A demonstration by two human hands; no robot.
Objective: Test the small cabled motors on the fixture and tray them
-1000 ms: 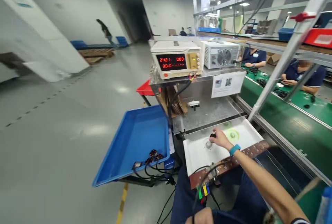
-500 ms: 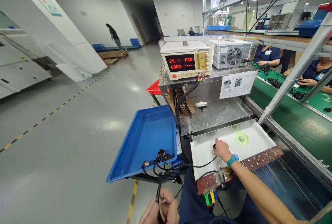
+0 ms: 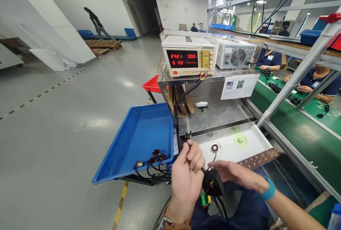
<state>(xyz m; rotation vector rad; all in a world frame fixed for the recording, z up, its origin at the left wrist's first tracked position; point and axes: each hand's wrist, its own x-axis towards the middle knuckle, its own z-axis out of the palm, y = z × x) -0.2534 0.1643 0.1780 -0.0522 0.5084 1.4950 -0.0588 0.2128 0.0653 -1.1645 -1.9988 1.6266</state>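
My left hand (image 3: 188,173) is raised over the tray's front left corner, its fingers curled closed; what is inside them is hidden. To its right, my right hand (image 3: 234,173) has its fingers stretched out, pointing left. Under and beside those fingers is a dark, box-shaped thing (image 3: 214,183) with coloured bits in it; whether the hand touches it I cannot tell. A small round motor (image 3: 214,148) sits on the white tray (image 3: 197,138), its thin black cable running down behind my right hand. Green and yellow clips (image 3: 203,199) hang below.
A blue bin (image 3: 138,127) on the left holds several motors (image 3: 156,153) with black cables. A power supply (image 3: 188,57) with red digits stands on the metal shelf behind. A red tray (image 3: 152,83) is beyond the bin. Co-workers sit at a green bench (image 3: 282,107) on the right.
My left hand has risen from the lower edge, where it held black cables, to the tray's corner. My right hand has let go of the motor and drawn back. The dark box-shaped thing has appeared.
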